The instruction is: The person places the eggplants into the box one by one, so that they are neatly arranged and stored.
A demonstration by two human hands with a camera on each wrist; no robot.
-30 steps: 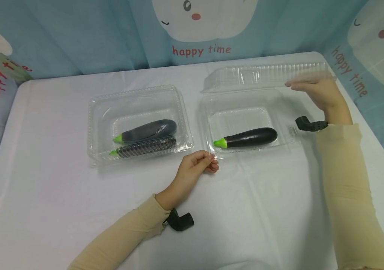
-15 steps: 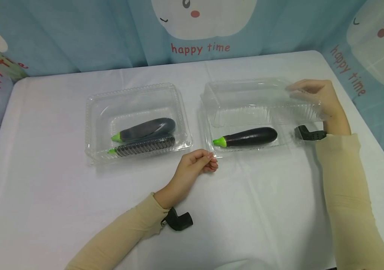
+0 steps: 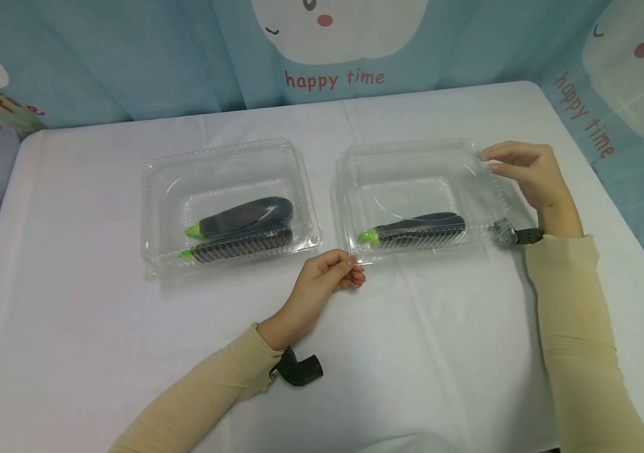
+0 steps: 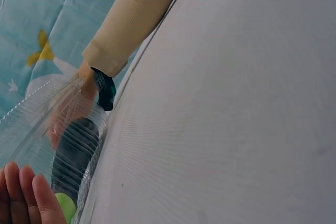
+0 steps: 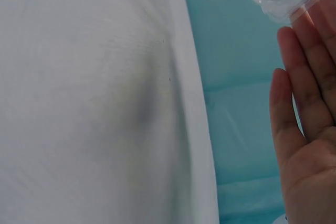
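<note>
Right hand (image 3: 528, 171), right of centre in the head view, fingers nearly straight, fingertips resting on the far right corner of the clear clamshell box (image 3: 420, 195); the right wrist view shows flat fingers (image 5: 302, 82) against the plastic edge, gripping nothing. Left hand (image 3: 327, 280), just below centre, fingers curled, pinching the box's near left corner. The lid lies down over the tray, with one dark eggplant (image 3: 418, 229) along the near side inside.

This box looks feather-light, thin and springy, likely to slide on the white tablecloth (image 3: 101, 352) and to crackle or dent if squeezed; the ribbed rim corners are the sensible places to hold it.

Left of centre, a second clamshell (image 3: 228, 204) holds two eggplants.

Whether the lid has actually latched is hard to tell through the glare; the ribbing blurs the eggplant's outline.
</note>
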